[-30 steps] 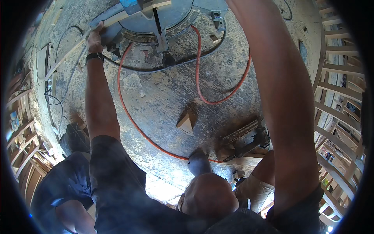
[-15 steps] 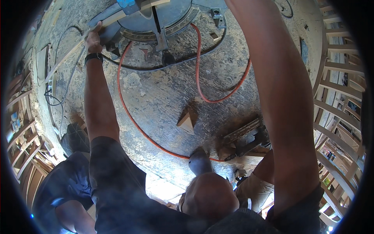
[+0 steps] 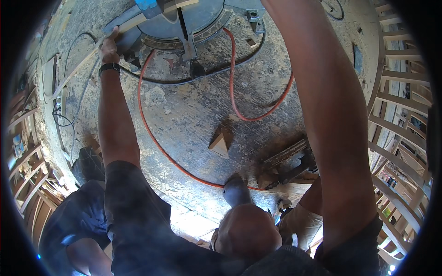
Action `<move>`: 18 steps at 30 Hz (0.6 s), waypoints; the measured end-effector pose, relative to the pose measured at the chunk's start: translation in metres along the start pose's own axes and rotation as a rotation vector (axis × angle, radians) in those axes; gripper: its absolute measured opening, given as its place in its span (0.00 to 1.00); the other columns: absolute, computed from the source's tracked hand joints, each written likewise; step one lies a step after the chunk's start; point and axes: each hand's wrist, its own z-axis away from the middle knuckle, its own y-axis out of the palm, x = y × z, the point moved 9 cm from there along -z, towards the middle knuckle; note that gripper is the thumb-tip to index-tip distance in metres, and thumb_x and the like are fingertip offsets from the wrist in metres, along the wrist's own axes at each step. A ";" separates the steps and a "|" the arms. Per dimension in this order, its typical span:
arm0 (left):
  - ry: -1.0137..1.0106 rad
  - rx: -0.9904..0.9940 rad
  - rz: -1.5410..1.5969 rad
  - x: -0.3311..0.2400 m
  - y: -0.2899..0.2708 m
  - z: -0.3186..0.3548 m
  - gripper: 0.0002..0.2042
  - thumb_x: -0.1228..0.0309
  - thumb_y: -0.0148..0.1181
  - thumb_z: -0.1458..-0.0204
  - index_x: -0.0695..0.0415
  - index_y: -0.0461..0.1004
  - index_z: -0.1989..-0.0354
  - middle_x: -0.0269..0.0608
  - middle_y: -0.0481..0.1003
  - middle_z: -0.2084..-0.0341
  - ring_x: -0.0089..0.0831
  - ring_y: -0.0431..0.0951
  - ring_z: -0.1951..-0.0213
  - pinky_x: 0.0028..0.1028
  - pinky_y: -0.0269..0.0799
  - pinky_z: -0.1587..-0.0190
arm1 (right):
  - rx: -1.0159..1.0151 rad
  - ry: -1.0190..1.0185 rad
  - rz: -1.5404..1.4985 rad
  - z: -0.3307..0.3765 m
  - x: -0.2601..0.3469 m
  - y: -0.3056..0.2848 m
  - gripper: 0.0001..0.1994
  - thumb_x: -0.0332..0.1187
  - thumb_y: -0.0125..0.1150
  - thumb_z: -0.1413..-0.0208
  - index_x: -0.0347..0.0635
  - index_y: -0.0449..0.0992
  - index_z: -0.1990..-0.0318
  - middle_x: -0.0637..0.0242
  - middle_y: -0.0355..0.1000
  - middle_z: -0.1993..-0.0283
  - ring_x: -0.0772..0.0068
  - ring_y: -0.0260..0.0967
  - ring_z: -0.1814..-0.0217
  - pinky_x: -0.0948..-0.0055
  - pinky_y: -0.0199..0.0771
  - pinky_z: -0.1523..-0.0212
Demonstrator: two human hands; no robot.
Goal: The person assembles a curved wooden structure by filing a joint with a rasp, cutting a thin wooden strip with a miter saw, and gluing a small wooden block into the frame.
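Little has moved beyond a slight drift of the view: the left hand (image 3: 109,49) keeps its grip around the wood strip (image 3: 132,22) lying across the saw base (image 3: 161,30), apparently steadying it; the right hand's grip I can't tell.

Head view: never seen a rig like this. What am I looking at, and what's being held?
There's no robot: a person works bare-handed. A wide fisheye camera on their head looks down, which is why straight edges bend. The left hand holds a long pale wood strip at a round grey base with a slot and a curved scale, probably a mitre saw. The right forearm runs out past the top edge, so the right hand can't be seen. On the worn surface lie an orange hose or cord, a wedge-shaped wooden block and a dark tool.
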 end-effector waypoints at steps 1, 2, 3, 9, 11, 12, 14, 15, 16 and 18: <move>0.029 -0.011 -0.016 0.000 -0.003 -0.003 0.30 0.56 0.75 0.53 0.64 0.76 0.47 0.42 0.76 0.51 0.34 0.76 0.55 0.34 0.75 0.53 | 0.000 0.000 -0.001 0.000 0.001 0.000 0.21 0.38 0.58 0.44 0.44 0.64 0.44 0.47 0.76 0.56 0.45 0.76 0.53 0.52 0.73 0.50; 0.058 -0.022 -0.032 0.000 -0.007 -0.006 0.30 0.56 0.75 0.53 0.64 0.76 0.46 0.42 0.76 0.51 0.34 0.76 0.54 0.34 0.75 0.53 | 0.002 -0.001 -0.005 0.000 0.002 0.001 0.21 0.38 0.58 0.44 0.44 0.64 0.44 0.47 0.76 0.56 0.45 0.76 0.53 0.52 0.73 0.50; 0.060 -0.025 -0.033 0.001 -0.012 -0.010 0.30 0.56 0.75 0.53 0.64 0.76 0.46 0.42 0.76 0.51 0.34 0.76 0.54 0.34 0.75 0.53 | 0.002 -0.003 -0.011 0.000 0.003 0.001 0.21 0.38 0.58 0.44 0.44 0.64 0.44 0.47 0.76 0.56 0.45 0.76 0.53 0.52 0.73 0.50; 0.036 0.024 -0.049 0.001 0.002 -0.006 0.30 0.57 0.75 0.53 0.62 0.75 0.45 0.42 0.75 0.50 0.35 0.75 0.53 0.35 0.72 0.48 | -0.001 0.000 -0.001 0.000 -0.001 -0.001 0.21 0.38 0.58 0.44 0.44 0.65 0.45 0.47 0.76 0.56 0.45 0.76 0.53 0.52 0.73 0.50; 0.027 -0.002 -0.047 -0.001 0.002 0.000 0.30 0.56 0.74 0.53 0.62 0.75 0.45 0.42 0.75 0.50 0.35 0.75 0.52 0.35 0.72 0.48 | -0.003 -0.003 -0.001 0.000 -0.001 -0.001 0.21 0.38 0.58 0.44 0.44 0.65 0.45 0.47 0.76 0.56 0.45 0.76 0.53 0.52 0.73 0.50; 0.028 -0.001 -0.046 -0.003 0.003 0.003 0.30 0.56 0.74 0.53 0.62 0.75 0.45 0.42 0.75 0.50 0.35 0.75 0.52 0.35 0.72 0.48 | -0.004 -0.001 -0.001 -0.001 -0.001 -0.001 0.21 0.38 0.58 0.44 0.44 0.65 0.45 0.47 0.76 0.56 0.45 0.76 0.53 0.52 0.73 0.50; 0.032 -0.003 -0.019 -0.004 -0.003 0.005 0.30 0.56 0.74 0.52 0.62 0.76 0.45 0.42 0.75 0.50 0.35 0.76 0.53 0.34 0.74 0.51 | -0.003 -0.003 -0.010 0.000 0.001 0.000 0.21 0.38 0.58 0.44 0.44 0.65 0.45 0.47 0.76 0.56 0.45 0.76 0.53 0.52 0.73 0.50; 0.032 -0.006 -0.020 -0.005 -0.005 0.005 0.30 0.56 0.74 0.52 0.62 0.76 0.45 0.42 0.75 0.50 0.35 0.76 0.53 0.34 0.74 0.51 | -0.001 -0.004 -0.013 -0.001 0.002 0.001 0.21 0.38 0.58 0.44 0.44 0.65 0.45 0.47 0.76 0.56 0.45 0.76 0.53 0.52 0.73 0.50; 0.027 0.006 -0.004 -0.005 -0.006 0.004 0.29 0.56 0.74 0.52 0.62 0.76 0.45 0.42 0.75 0.50 0.35 0.76 0.53 0.34 0.74 0.52 | -0.002 -0.004 -0.016 -0.001 0.002 0.001 0.21 0.38 0.58 0.44 0.44 0.65 0.45 0.47 0.76 0.56 0.45 0.76 0.53 0.52 0.73 0.50; 0.023 0.015 0.012 -0.006 -0.008 0.003 0.29 0.56 0.74 0.52 0.62 0.76 0.45 0.42 0.75 0.50 0.36 0.76 0.54 0.34 0.75 0.53 | -0.003 -0.005 -0.019 -0.001 0.003 0.003 0.21 0.38 0.58 0.44 0.44 0.65 0.45 0.47 0.76 0.56 0.45 0.76 0.53 0.52 0.73 0.50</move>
